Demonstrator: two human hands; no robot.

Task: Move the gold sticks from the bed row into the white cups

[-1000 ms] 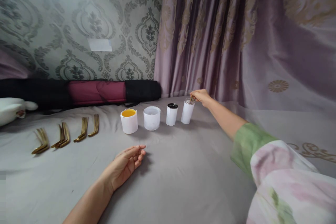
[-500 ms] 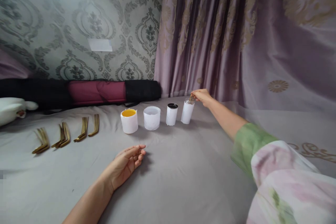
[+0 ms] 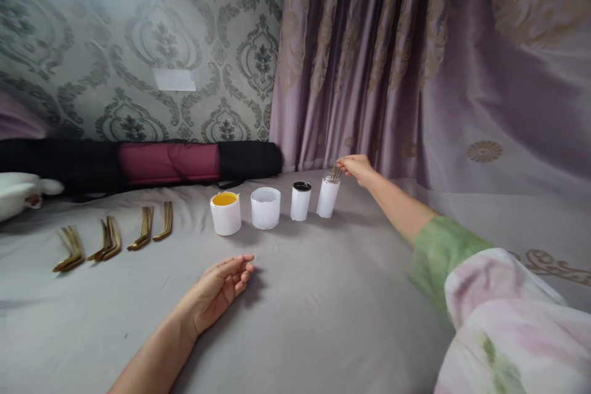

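Observation:
My right hand reaches far out and pinches a thin gold utensil that stands in the rightmost white cup. To the left of that cup stand a narrow cup with a dark rim, a wider white cup and a cup with a yellow inside, all in a row on the grey sheet. My left hand lies on its side on the sheet, fingers loosely stretched out, holding nothing.
Gold utensils lie in several small groups on the sheet at the left. A black and maroon roll lies along the patterned wall. A white soft toy shows at the far left. Purple curtains hang behind the cups.
My right hand has lifted slightly at the rightmost cup's rim. The left hand has stayed in place.

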